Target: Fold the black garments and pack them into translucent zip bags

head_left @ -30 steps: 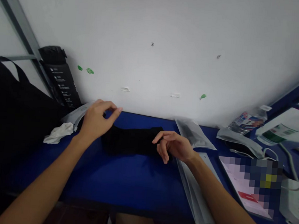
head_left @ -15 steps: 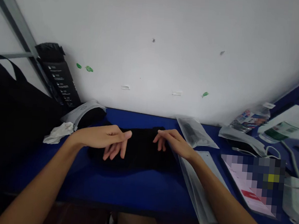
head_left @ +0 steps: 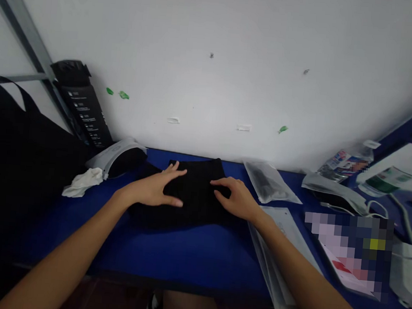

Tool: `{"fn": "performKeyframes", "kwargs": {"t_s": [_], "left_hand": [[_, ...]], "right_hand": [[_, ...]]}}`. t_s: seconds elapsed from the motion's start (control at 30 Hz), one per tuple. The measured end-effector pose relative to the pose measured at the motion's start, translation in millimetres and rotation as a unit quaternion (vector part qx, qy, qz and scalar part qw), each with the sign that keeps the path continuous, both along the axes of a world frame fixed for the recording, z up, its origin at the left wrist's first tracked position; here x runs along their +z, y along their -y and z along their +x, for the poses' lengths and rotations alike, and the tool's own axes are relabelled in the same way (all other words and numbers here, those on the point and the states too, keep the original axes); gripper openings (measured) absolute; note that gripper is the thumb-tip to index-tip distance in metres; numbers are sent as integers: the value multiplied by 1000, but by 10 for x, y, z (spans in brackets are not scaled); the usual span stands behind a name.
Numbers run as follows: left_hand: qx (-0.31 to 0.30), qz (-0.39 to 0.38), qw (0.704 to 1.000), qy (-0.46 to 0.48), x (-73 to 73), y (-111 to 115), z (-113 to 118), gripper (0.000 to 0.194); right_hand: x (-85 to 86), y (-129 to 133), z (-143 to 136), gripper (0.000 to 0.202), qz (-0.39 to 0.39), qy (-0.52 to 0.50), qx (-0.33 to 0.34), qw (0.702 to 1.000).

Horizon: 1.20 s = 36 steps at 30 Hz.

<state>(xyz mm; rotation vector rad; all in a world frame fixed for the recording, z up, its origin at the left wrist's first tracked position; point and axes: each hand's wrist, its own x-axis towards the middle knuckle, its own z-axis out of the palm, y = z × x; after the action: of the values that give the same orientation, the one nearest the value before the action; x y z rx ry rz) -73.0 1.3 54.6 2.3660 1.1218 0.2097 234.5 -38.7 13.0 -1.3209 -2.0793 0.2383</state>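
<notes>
A piece of black cloth [head_left: 195, 197] lies folded on the blue tabletop [head_left: 182, 258] in front of me; its exact kind does not show. Over its left part rests my left hand [head_left: 152, 187], fingers spread and thumb apart. My right hand [head_left: 237, 198] is at the cloth's right side, fingers bent with the thumb and forefinger apart. Neither hand visibly grips the fabric. To the right of the cloth lie a clear zip bag with something dark in it [head_left: 270, 182] and flat frosted plastic bags [head_left: 272, 256], the latter partly under my right forearm.
On the left are a black bag [head_left: 18, 157], a tall black bottle [head_left: 84, 105], a crumpled white tissue [head_left: 84, 182] and a frosted pouch with black contents [head_left: 117, 154]. Right: plastic bottles [head_left: 347, 162], a phone-like slab with a blurred screen [head_left: 354, 275] and cables. A white wall [head_left: 212, 87] stands behind.
Part of the black cloth now stretches farther back toward the wall, with a flatter top. My left hand has shifted right and spread its fingers; my right hand has lowered onto the cloth's side.
</notes>
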Motion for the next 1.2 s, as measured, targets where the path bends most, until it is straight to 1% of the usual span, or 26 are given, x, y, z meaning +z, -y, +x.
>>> {"fn": "performKeyframes", "kwargs": {"t_s": [0.03,0.07,0.1,0.13,0.17,0.23,0.27,0.3,0.37,0.4,0.43,0.5,0.57,0.67,0.73,0.8,0.83,0.87,0.9,0.93,1.0,1.03,1.07,1.1,1.13,1.2], "left_hand": [[-23,-28,999,-36,-15,6,-23,113],[-40,-47,996,-61,-21,9,-44,122],[-51,-56,995,-70,-18,6,-59,125],[-53,-54,995,-63,-10,-4,-65,121],[-42,-41,997,-41,0,-22,-61,109],[15,14,1000,23,-2,-79,-25,75],[52,54,996,49,-23,-116,1,62],[84,96,990,62,-59,-154,27,55],[120,164,978,53,-172,-233,64,55],[128,180,975,38,-238,-269,71,57],[132,183,974,25,-303,-303,73,57],[144,174,974,26,-404,-359,66,50],[152,168,972,64,-439,-399,62,37],[132,136,967,173,-370,-424,81,19],[110,99,956,252,-271,-418,89,12],[97,76,942,313,-159,-396,71,13],[87,69,937,331,-105,-380,49,16],[69,59,938,335,-56,-361,20,19],[39,39,946,319,-13,-341,-14,23],[-3,13,959,282,21,-319,-48,27],[-91,-29,981,166,56,-277,-102,37],[-118,-36,986,110,57,-260,-115,41],[-128,-28,989,65,49,-249,-117,42],[-123,-8,992,35,33,-243,-110,43],[-106,18,994,17,11,-244,-94,43],[-67,72,995,-3,-42,-261,-54,44]], "right_hand": [[13,-1,2,18,-10,7,-15,1000],[30,-2,6,20,-17,6,-36,999],[48,-4,11,29,-16,2,-60,998],[63,-9,17,34,-9,-4,-83,997],[70,-16,24,34,6,-8,-99,995],[52,-38,43,22,46,3,-108,993],[24,-51,53,18,60,20,-109,992],[-13,-65,65,24,66,42,-113,991],[-104,-95,93,42,54,86,-136,985],[-150,-110,110,46,39,99,-152,983],[-191,-127,129,47,24,102,-165,981],[-250,-166,172,40,2,86,-176,981],[-273,-209,212,31,-1,46,-172,984],[-249,-262,243,18,21,-64,-137,988],[-197,-272,240,18,57,-153,-109,981],[-122,-252,231,27,94,-223,-87,966],[-80,-232,230,31,105,-243,-76,961],[-39,-207,231,29,110,-250,-62,960],[-1,-178,235,26,107,-244,-45,963],[32,-149,240,25,94,-224,-26,970],[71,-99,242,30,48,-149,13,988],[76,-82,237,31,20,-100,26,994],[72,-72,227,30,-4,-50,29,998],[60,-69,213,25,-19,-3,25,999],[41,-74,198,19,-23,36,14,999],[-10,-100,179,9,-5,87,-23,996]]}}
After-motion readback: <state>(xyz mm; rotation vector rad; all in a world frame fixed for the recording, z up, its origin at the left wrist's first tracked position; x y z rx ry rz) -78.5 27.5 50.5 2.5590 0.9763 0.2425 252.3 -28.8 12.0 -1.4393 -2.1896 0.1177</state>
